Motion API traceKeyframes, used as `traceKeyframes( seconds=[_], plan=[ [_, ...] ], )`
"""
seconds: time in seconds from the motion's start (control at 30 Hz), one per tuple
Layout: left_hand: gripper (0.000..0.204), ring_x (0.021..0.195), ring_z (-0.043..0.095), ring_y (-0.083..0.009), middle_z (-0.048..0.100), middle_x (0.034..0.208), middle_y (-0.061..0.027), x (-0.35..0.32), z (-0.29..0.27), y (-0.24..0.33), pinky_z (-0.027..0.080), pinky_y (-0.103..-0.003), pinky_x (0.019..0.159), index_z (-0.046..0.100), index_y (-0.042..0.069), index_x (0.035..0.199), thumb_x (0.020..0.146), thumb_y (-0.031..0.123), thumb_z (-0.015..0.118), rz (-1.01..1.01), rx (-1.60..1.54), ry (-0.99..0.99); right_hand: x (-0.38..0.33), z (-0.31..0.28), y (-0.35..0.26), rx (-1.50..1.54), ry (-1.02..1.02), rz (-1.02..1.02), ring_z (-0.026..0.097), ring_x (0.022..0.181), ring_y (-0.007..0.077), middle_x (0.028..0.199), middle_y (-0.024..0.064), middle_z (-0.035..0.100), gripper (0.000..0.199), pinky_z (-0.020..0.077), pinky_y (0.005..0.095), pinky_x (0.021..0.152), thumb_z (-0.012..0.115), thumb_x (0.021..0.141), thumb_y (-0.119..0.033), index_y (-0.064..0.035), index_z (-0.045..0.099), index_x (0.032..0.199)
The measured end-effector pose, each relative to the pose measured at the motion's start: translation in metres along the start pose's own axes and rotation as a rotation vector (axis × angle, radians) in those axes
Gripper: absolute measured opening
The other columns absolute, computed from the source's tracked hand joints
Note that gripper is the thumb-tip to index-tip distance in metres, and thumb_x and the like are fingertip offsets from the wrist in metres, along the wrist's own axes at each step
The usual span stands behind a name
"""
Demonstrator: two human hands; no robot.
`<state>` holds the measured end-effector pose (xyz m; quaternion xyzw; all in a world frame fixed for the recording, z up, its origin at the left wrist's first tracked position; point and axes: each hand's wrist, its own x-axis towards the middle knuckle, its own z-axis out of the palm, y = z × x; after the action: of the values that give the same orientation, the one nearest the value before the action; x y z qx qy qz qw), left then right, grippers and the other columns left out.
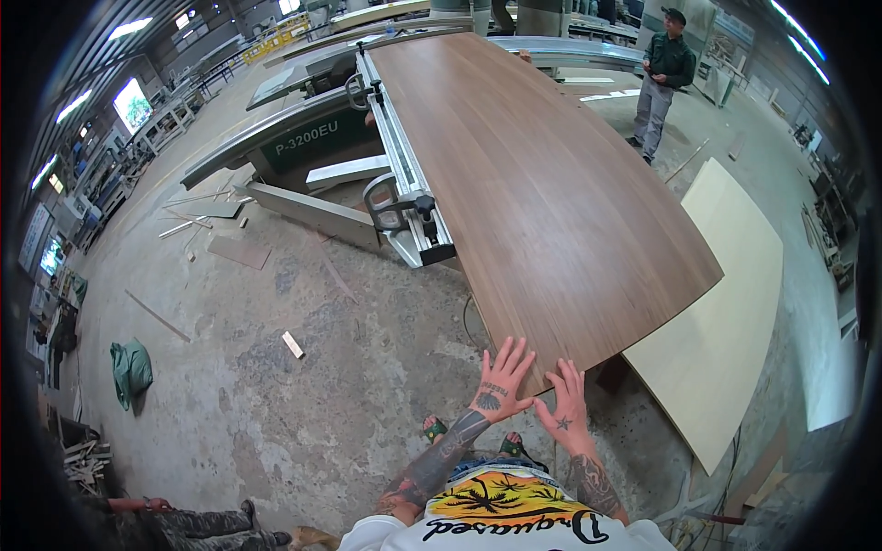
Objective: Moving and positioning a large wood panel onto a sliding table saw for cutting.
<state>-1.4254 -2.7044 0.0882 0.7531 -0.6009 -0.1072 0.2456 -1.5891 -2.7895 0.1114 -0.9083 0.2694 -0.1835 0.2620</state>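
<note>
A large brown wood-grain panel stretches away from me across a sliding table saw. At its near corner, my left hand lies with fingers spread flat on top. Close beside it, my right hand rests on the near edge, its fingers stretched forward over the surface. The two thumbs almost meet at the edge. Along the panel's left side runs the saw's metal fence rail, with a handled clamp at its near end. Whatever lies under my palms is hidden.
A pale sheet lies lower down at the right, partly under the panel. A co-worker stands at the far right; another person's legs show at lower left. Wood offcuts and a green sack are on the floor.
</note>
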Motion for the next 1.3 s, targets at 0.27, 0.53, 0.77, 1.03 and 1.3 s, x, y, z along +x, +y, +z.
traceKeyframes(
  seconds=[0.27, 0.53, 0.77, 1.03, 1.3],
  plan=[
    [0.095, 0.143, 0.009, -0.0313, 0.016, 0.154, -0.0121, -0.005, -0.001, -0.001, 0.016, -0.065, 0.107, 0.033, 0.012, 0.142, 0.063, 0.039, 0.078, -0.025, -0.023, -0.030, -0.002, 0.005, -0.002, -0.011, -0.001, 0.000, 0.027, 0.135, 0.0390, 0.141, 0.0188, 0.035, 0.049, 0.0186, 0.0533, 0.111, 0.067, 0.077, -0.020, -0.0037, 0.049, 0.119],
    [0.094, 0.143, 0.009, -0.0308, 0.016, 0.154, -0.0124, -0.009, -0.001, -0.005, 0.015, -0.065, 0.107, 0.030, 0.011, 0.144, 0.067, 0.043, 0.075, -0.007, -0.044, -0.006, -0.004, 0.012, 0.001, -0.056, -0.030, -0.032, 0.026, 0.135, 0.0389, 0.142, 0.0194, 0.033, 0.051, 0.0175, 0.0527, 0.112, 0.065, 0.079, -0.018, -0.0031, 0.046, 0.123],
    [0.096, 0.143, 0.009, -0.0302, 0.016, 0.154, -0.0123, -0.011, -0.001, -0.005, 0.015, -0.065, 0.107, 0.031, 0.010, 0.143, 0.066, 0.043, 0.077, -0.018, -0.054, 0.017, -0.004, 0.013, 0.000, -0.062, -0.047, -0.023, 0.024, 0.136, 0.0398, 0.142, 0.0197, 0.033, 0.052, 0.0169, 0.0545, 0.111, 0.065, 0.078, -0.018, -0.0037, 0.046, 0.123],
    [0.097, 0.144, 0.008, -0.0295, 0.016, 0.154, -0.0119, -0.012, -0.001, -0.005, 0.015, -0.065, 0.108, 0.031, 0.010, 0.143, 0.065, 0.042, 0.078, -0.012, -0.071, 0.018, -0.003, 0.013, -0.003, -0.075, -0.041, -0.017, 0.025, 0.135, 0.0401, 0.141, 0.0194, 0.033, 0.052, 0.0169, 0.0547, 0.111, 0.065, 0.078, -0.017, -0.0037, 0.045, 0.124],
    [0.093, 0.144, 0.007, -0.0284, 0.016, 0.153, -0.0120, -0.011, -0.001, -0.005, 0.014, -0.065, 0.107, 0.034, 0.010, 0.142, 0.066, 0.042, 0.076, 0.000, -0.055, 0.023, -0.003, 0.014, -0.001, -0.065, -0.030, -0.005, 0.025, 0.135, 0.0402, 0.141, 0.0201, 0.033, 0.052, 0.0166, 0.0553, 0.111, 0.066, 0.077, -0.018, -0.0039, 0.046, 0.123]
  ],
)
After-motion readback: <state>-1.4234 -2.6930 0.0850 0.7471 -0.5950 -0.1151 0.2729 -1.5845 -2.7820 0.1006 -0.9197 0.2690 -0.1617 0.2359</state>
